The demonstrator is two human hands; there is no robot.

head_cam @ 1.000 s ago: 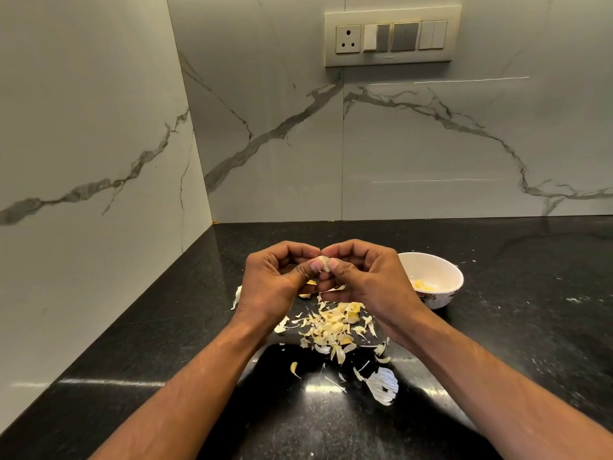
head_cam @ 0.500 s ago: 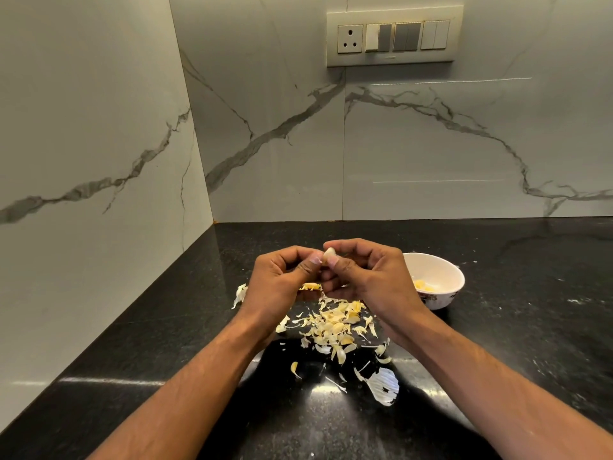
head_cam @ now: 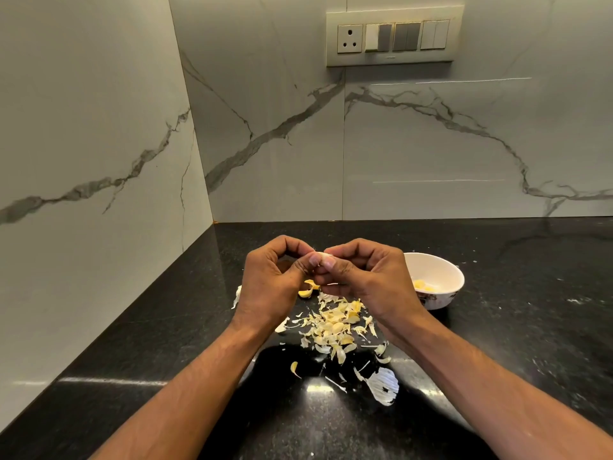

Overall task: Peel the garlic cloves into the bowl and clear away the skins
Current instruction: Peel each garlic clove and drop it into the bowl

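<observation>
Both hands meet above the black counter, pinching one pale garlic clove [head_cam: 324,257] between thumbs and fingertips. My left hand [head_cam: 272,280] curls round it from the left, my right hand [head_cam: 368,280] from the right. Most of the clove is hidden by the fingers. Below the hands lies a heap of yellowish garlic skins [head_cam: 335,325]. A white bowl [head_cam: 444,270] stands just right of my right hand, with a few peeled yellow cloves [head_cam: 423,286] inside.
A larger white papery skin [head_cam: 384,388] lies nearer me on the black counter [head_cam: 497,343]. Another curled skin piece [head_cam: 308,288] sits under my left hand. Marble walls close the counter at the left and back, with a switch panel [head_cam: 393,36] high up.
The two hands have stayed together over the skin heap, turning the clove slightly between the fingertips. The bowl and skins have not moved.
</observation>
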